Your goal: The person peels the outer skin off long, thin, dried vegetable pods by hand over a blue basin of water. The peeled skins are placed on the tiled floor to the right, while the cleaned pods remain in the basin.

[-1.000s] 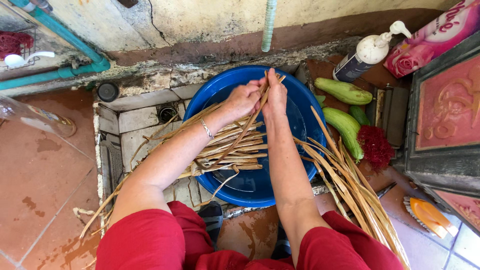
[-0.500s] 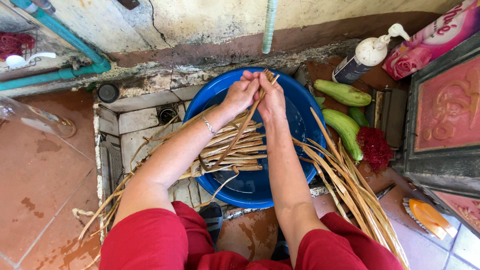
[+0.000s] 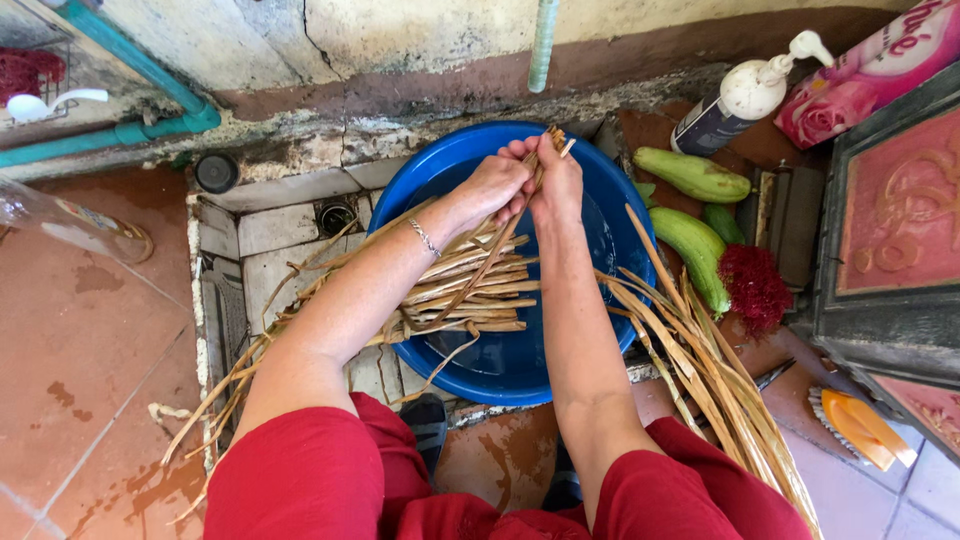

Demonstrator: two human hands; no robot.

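My left hand (image 3: 492,187) and right hand (image 3: 556,180) squeeze dry strips (image 3: 470,290) over the blue tub (image 3: 620,215); red floor tiles (image 3: 80,330) lie below; a cracked wall (image 3: 400,40) stands behind.

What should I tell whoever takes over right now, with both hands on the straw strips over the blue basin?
Left hand and right hand: together at the far rim, both gripping one straw strip.
Blue basin: on the floor by the wall, holding water.
Strips in basin: a bundle lies across it, under the left forearm.
Strips outside: a loose pile leans on the right rim.
Done: one bundle in the water.
Left: the right-hand pile looks not yet soaked.
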